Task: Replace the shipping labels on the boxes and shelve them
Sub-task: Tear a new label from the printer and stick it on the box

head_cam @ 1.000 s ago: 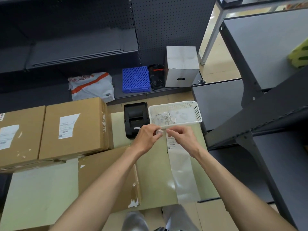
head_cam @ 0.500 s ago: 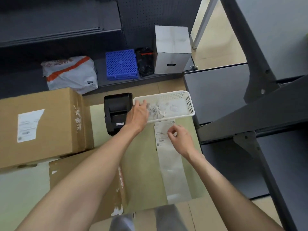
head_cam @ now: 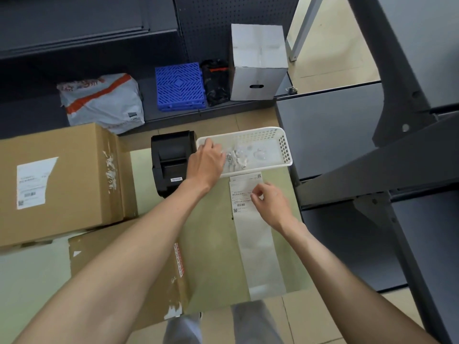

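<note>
We see L hand [head_cam: 207, 162] reaching over near rim of white mesh basket [head_cam: 285, 151], fingers hidden past the knuckles, so grip can't be told; crumpled label scraps [head_cam: 236, 157] lie inside just beside it. R hand [head_cam: 269, 203] pinches printed shipping label [head_cam: 242, 192] w/ thumb + forefinger, at top of glossy backing strip [head_cam: 263, 256] on green table [head_cam: 213, 244]. Black label printer [head_cam: 171, 162] left of basket. Labelled cardboard box [head_cam: 62, 182] far left; second box [head_cam: 129, 264] under L forearm
</note>
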